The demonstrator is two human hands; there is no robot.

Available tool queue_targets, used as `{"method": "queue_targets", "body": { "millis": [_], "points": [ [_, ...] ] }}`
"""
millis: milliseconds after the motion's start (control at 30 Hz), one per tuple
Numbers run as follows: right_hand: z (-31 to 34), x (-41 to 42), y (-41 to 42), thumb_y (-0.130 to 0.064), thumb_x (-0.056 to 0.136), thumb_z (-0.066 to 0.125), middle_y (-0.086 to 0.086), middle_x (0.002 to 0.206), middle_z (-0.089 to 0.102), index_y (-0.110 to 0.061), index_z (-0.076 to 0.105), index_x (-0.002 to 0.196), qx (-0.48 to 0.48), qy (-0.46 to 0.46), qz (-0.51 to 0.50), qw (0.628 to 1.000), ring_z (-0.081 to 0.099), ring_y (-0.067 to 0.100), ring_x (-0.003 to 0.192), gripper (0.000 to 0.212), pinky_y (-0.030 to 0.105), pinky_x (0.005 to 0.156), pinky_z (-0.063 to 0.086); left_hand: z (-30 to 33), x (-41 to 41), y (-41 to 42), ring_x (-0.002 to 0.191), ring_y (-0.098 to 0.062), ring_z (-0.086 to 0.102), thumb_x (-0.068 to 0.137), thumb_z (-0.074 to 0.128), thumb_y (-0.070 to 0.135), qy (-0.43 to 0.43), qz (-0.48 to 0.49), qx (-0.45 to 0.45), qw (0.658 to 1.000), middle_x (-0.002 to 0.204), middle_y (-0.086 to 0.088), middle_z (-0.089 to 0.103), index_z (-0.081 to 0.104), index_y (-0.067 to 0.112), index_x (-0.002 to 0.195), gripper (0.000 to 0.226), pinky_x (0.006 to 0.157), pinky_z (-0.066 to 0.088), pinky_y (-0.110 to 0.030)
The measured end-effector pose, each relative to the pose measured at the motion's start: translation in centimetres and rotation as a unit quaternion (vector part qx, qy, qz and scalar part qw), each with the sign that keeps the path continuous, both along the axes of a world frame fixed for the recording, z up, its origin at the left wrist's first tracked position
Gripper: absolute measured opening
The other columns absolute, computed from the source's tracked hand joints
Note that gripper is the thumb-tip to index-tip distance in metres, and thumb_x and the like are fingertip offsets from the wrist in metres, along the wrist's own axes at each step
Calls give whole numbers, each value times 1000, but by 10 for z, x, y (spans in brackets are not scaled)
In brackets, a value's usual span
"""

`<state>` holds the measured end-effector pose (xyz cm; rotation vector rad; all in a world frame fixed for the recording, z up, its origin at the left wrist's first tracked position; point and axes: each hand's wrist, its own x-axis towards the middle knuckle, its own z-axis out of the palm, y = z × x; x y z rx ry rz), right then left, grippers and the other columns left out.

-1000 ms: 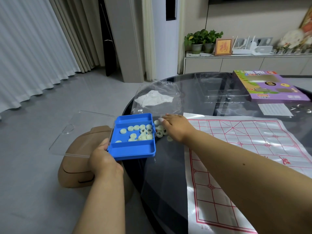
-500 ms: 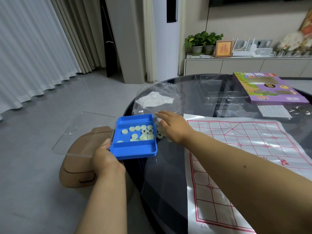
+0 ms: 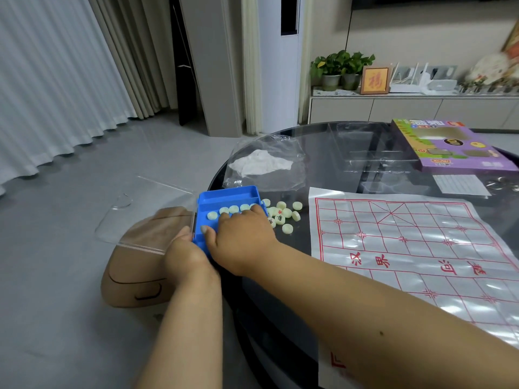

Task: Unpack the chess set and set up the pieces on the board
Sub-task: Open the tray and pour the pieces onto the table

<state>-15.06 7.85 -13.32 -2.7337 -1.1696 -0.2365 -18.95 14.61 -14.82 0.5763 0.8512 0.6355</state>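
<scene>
Blue tray (image 3: pixel 228 195), gripped by left hand (image 3: pixel 184 255), now has right hand (image 3: pixel 241 238) moved inside, fingers curled.

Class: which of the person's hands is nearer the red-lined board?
Right. The right hand lies in the blue tray, nearer the board; the left hand holds the tray's far edge.

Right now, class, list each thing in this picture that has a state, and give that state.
Blue tray: lid open, held at the table edge.
Clear lid: swung open.
Pieces: some in tray, some on table.
Board sheet: unfolded flat.
Left hand: grips tray.
Right hand: reaching into tray.
</scene>
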Motion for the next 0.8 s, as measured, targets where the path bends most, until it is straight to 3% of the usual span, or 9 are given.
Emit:
{"method": "queue_targets", "body": {
  "millis": [100,233,333,533,667,800],
  "points": [
    [4,0,3,-37,100,26,17,111,59,-2,54,111,59,110,33,992,52,33,103,45,40,88,37,-2,0,1,68,-16,68,94,48,17,-21,12,-13,1000,90,-5,69,64,4,118,31,56,55,-25],
    [1,21,9,-25,98,34,17,119,52,0,49,117,45,118,8,992,45,31,110,35,35,90,35,5,2,-3,44,-9,61,93,50,10,3,70,10,998,54,5,65,66,12,77,22,42,49,-18],
    [-3,36,17,-31,97,34,16,128,45,-2,42,127,-10,125,-48,991,39,32,117,43,40,99,36,10,1,-8,51,-12,58,90,54,8,23,90,19,996,63,4,62,66,13,76,19,49,50,-22],
    [0,46,30,-46,97,31,10,137,39,-9,42,132,-13,170,-7,985,29,30,129,52,45,105,26,10,3,-8,49,-13,58,87,55,6,10,117,-13,993,54,4,62,60,11,65,24,53,51,-25],
    [-8,39,36,-41,96,36,8,126,46,-10,47,122,-1,136,34,990,37,26,117,42,41,98,31,1,6,0,67,-19,61,84,60,9,20,147,-52,987,79,-2,64,61,11,69,15,59,53,-29],
    [-9,37,35,-40,95,37,8,121,47,-8,48,118,12,120,55,991,38,25,111,40,40,94,33,-8,9,4,69,-19,66,83,62,11,22,156,-53,986,90,-5,68,65,8,79,6,56,55,-28]
  ]
}}
